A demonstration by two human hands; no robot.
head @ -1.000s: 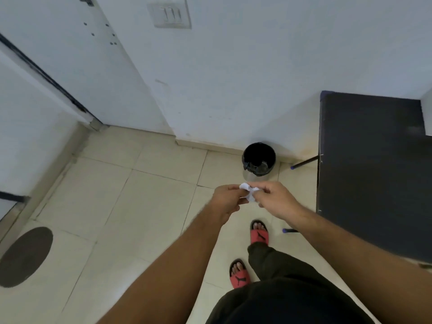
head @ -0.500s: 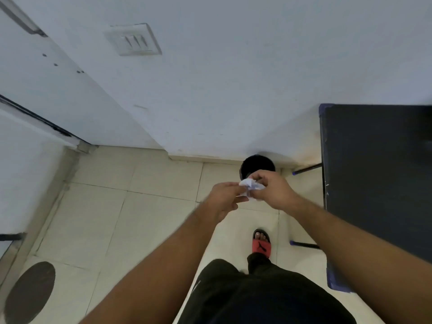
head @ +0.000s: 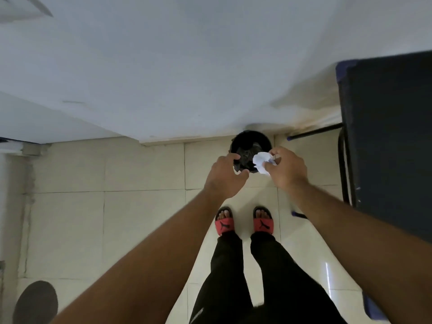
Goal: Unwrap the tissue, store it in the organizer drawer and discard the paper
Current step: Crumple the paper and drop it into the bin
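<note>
above black bin (head: pixel 251 142), right hand (head: pixel 286 168) pinching crumpled paper (head: pixel 261 163); left hand (head: pixel 224 177) hanging loosely spread, empty. advising centring over opening before releasing, avoiding rim.

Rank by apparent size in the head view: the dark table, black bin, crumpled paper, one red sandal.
1. dark table
2. black bin
3. crumpled paper and red sandal: look alike, and the paper is nearer the camera, so unranked.

Both arms outstretched, left hand (head: pixel 225 176) loosely curled, right hand (head: pixel 286 168) pinching
</note>
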